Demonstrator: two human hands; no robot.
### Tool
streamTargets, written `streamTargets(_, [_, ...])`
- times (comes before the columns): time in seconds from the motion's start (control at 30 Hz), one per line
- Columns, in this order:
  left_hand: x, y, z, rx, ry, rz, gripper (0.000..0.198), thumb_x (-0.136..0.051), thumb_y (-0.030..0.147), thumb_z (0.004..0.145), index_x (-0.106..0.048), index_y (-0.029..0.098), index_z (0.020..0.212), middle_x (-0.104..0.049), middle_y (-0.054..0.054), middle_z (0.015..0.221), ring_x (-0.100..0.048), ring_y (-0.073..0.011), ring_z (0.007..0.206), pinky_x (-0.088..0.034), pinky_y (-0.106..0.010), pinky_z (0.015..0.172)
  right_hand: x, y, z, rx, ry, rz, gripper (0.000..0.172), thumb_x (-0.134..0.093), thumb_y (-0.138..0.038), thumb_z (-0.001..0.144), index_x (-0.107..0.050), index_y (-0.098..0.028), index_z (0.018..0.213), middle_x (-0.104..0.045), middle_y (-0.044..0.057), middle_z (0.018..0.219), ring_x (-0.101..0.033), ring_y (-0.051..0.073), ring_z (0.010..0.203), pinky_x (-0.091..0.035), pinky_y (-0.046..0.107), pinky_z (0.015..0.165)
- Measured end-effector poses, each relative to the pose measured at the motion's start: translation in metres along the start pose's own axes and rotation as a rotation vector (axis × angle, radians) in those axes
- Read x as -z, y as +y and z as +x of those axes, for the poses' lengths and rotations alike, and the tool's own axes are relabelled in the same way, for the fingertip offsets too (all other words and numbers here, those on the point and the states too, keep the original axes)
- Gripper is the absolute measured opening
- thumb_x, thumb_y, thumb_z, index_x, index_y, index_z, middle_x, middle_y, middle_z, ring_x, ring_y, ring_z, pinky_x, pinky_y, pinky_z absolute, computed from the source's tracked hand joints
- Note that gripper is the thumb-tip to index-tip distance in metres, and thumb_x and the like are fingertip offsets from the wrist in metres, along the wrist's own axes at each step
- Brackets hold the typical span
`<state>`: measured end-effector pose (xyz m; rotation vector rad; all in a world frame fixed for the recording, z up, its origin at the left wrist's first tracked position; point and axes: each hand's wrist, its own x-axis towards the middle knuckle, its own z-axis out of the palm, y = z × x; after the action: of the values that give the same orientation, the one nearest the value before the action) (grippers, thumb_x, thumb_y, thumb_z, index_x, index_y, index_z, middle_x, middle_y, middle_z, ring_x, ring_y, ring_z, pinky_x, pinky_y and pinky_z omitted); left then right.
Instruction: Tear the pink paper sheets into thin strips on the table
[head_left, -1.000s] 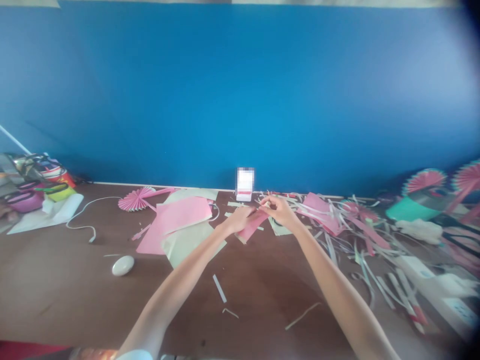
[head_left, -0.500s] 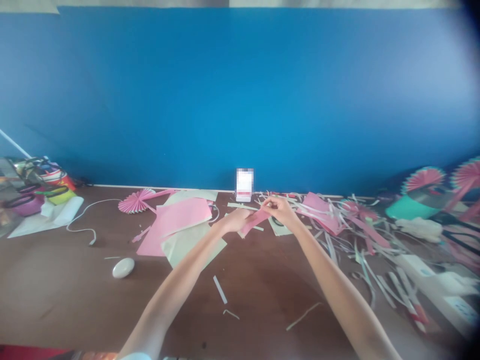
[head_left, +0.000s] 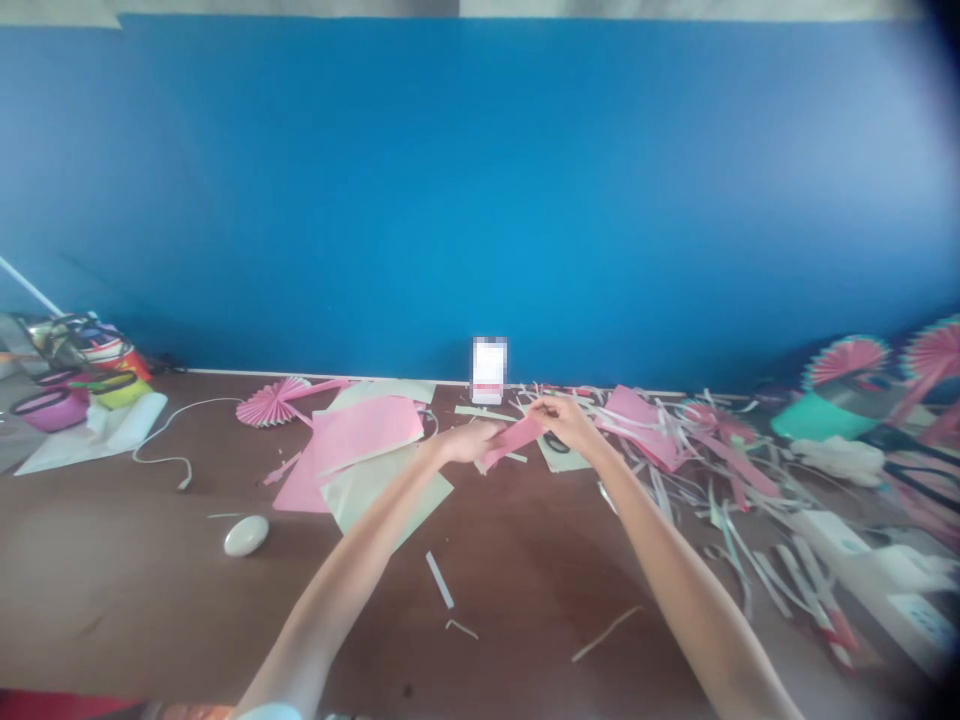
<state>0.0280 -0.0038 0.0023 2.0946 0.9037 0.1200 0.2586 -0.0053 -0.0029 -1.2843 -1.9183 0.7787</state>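
L hand (head_left: 471, 441) grips pink paper strip (head_left: 517, 437), fingers curled round one end. R hand (head_left: 568, 422) pinches other end btwn thumb & fingertips.

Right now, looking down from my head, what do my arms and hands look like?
Your left hand and right hand are gloveless, with bare forearms and no watch or bracelet showing. A pale blue sleeve edge shows on the left; no sleeve shows on the right. Rings are too small to tell.
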Motion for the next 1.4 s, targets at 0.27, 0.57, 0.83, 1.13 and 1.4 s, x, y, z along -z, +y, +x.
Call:
streamTargets(0.27, [0.006,-0.01,-0.002,0.018,-0.157,-0.085,0.028,-0.045,0.022,0.084,-0.045,0.018,0.112,-0.065,-0.004,0.09,-0.065,-0.0152,0.076,-0.046,-0.024,0.068,0.0,0.004,0.002,0.03,-0.001,-0.046,0.029,-0.048,-0.041,0.085,-0.066,-0.018,0.085,-0.067,0.004,0.084,-0.059,0.018,0.074,-0.043,0.03,0.067])
streamTargets(0.57, [0.012,-0.014,-0.006,0.054,-0.219,-0.14,0.025,-0.041,0.027,0.089,-0.047,0.016,0.11,-0.067,-0.008,0.095,-0.066,-0.015,0.076,-0.051,-0.026,0.068,0.001,0.004,0.001,0.042,-0.032,-0.062,0.031,-0.049,-0.043,0.084,-0.067,-0.018,0.084,-0.068,0.005,0.085,-0.06,0.02,0.078,-0.044,0.031,0.07])
streamTargets(0.83, [0.012,-0.007,-0.008,0.105,-0.157,0.011,0.024,-0.041,0.025,0.087,-0.05,0.019,0.108,-0.066,-0.006,0.095,-0.065,-0.0135,0.069,-0.048,-0.021,0.058,-0.003,-0.008,-0.008,0.047,-0.247,-0.289,0.033,-0.052,-0.049,0.082,-0.071,-0.022,0.083,-0.068,0.003,0.077,-0.056,0.018,0.066,-0.04,0.029,0.064])
streamTargets(1.13, [0.018,0.001,-0.015,0.061,-0.196,0.056,0.034,-0.046,0.018,0.083,-0.049,0.023,0.117,-0.066,-0.003,0.106,-0.062,-0.0162,0.096,-0.045,-0.023,0.076,-0.006,-0.011,-0.008,0.149,-0.3,-0.337,0.034,-0.043,-0.042,0.09,-0.07,-0.022,0.091,-0.07,0.005,0.084,-0.06,0.018,0.073,-0.04,0.028,0.065])
streamTargets(1.4, [0.02,0.0,-0.015,0.098,-0.147,0.124,0.033,-0.046,0.022,0.085,-0.05,0.023,0.118,-0.066,-0.004,0.108,-0.061,-0.0169,0.097,-0.044,-0.023,0.076,-0.002,-0.011,-0.008,0.161,-0.346,-0.351,0.033,-0.039,-0.037,0.092,-0.069,-0.022,0.096,-0.07,0.006,0.094,-0.062,0.02,0.079,-0.042,0.027,0.066])
